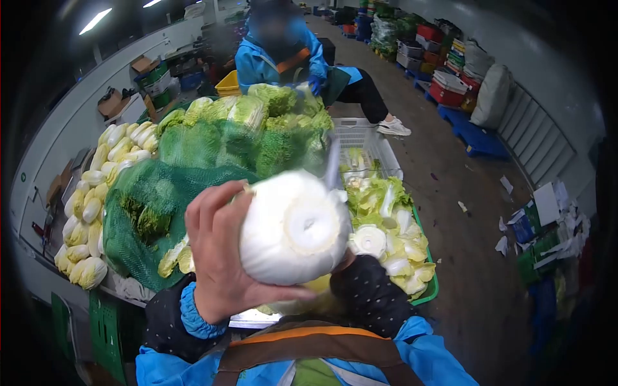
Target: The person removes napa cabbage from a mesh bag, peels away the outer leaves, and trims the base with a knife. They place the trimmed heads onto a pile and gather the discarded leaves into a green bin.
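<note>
My left hand (pixel 222 248) is wrapped round the left side of a napa cabbage (pixel 277 225), thumb underneath. The cabbage's round, cut base faces me. Behind its lower right side is my right hand (pixel 346 260); only a sliver shows, and its fingers are hidden. A pale, blurred upright strip (pixel 333 161) rises beyond the cabbage; I cannot make out whether it is a blade or whether my right hand holds it. Green mesh sacks (pixel 180 186) of cabbages lie just beyond my left hand. Loose trimmed leaves (pixel 393 199) and a cut cabbage base (pixel 369 240) lie to the right.
Pale cabbages (pixel 93 209) are piled at the left. A white crate (pixel 386 151) and a green-rimmed crate (pixel 428 293) hold leaves at the right. Across the sacks sits a person in a blue jacket (pixel 261 64). Blue pallets (pixel 473 132) and stacked crates line the right wall.
</note>
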Action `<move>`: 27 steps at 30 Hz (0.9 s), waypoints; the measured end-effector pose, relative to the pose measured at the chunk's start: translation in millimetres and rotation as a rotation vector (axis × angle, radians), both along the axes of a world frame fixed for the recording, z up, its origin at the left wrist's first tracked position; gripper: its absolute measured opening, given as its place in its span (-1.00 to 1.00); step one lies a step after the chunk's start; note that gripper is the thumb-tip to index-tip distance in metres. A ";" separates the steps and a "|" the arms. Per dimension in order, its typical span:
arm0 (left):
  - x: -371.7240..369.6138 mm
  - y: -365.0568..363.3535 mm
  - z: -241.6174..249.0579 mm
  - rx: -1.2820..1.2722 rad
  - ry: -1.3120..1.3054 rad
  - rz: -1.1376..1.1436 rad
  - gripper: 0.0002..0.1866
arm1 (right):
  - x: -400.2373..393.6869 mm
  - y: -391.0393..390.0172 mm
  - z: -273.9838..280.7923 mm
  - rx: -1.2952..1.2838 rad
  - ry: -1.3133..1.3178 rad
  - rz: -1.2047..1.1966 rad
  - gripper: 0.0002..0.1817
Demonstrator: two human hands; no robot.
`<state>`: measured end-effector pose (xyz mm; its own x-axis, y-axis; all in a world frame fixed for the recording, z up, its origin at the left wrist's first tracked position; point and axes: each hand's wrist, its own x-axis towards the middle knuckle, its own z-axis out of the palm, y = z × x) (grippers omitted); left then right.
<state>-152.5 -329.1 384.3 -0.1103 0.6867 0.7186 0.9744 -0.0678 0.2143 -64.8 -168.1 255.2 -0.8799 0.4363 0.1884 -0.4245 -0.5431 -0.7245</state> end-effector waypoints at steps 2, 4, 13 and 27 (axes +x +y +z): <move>-19.6 6.9 -30.5 -0.004 -0.175 -0.274 0.13 | -8.4 -16.9 -42.4 -0.416 0.308 0.365 -0.47; -34.5 5.5 -65.1 -0.283 -0.982 -0.546 0.15 | 7.6 -44.4 -58.5 -0.013 0.161 0.178 -0.46; -75.8 -29.8 -192.4 -0.560 -2.028 -0.734 0.14 | 35.6 -42.1 -77.5 0.549 -0.335 -0.446 -0.64; -50.4 -28.3 -151.8 -0.914 -1.351 -0.453 0.03 | 109.2 -41.6 -39.8 1.168 -0.680 -0.392 -0.82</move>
